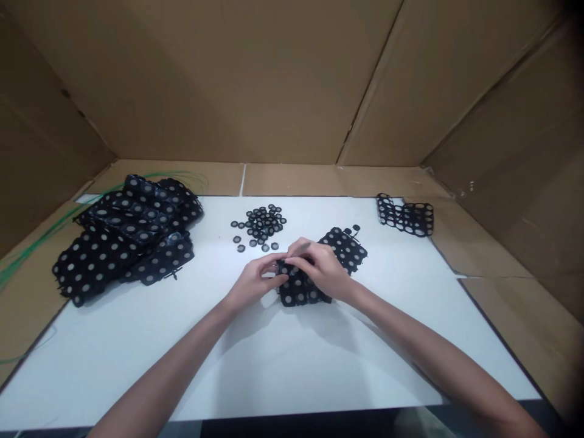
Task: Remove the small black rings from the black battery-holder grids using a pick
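My left hand pinches the left edge of a black sheet with rows of round grey centres, its thumb in front and fingers at the back. Over the top of that sheet, my right hand has its fingertips closed together near the left thumb. A thin greyish shape shows at those fingertips, too small to name. Just behind the right hand lies another black dotted sheet, partly covered by the hand. Two small dark discs sit at its far edge.
Loose black rings with pale centres are heaped at the middle back. A pile of dotted black sheets lies at left, beside green strands. Black sheets full of holes rest at back right. Cardboard walls surround the white table.
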Action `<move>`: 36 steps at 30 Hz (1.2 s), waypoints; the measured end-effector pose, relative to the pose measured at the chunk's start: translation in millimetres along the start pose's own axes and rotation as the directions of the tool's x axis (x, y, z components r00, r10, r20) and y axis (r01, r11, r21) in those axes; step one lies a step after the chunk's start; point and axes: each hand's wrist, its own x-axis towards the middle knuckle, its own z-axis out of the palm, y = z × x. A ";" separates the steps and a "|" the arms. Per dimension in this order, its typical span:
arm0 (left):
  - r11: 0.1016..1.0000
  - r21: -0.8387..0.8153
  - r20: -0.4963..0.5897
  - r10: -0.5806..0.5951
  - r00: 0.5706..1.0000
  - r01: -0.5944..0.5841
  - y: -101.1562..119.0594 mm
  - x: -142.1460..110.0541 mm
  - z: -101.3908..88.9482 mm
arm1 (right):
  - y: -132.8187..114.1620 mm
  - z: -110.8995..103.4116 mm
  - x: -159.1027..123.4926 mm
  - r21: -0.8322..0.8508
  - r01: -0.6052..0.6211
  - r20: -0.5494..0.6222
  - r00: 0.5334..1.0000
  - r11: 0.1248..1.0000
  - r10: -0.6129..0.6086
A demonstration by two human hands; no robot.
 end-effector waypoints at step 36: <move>0.994 -0.014 -0.113 -0.107 0.988 0.106 -3.5 -3.7 5.1 | 8.7 -3.2 -3.3 -0.024 0.047 -0.087 0.995 0.999 -0.049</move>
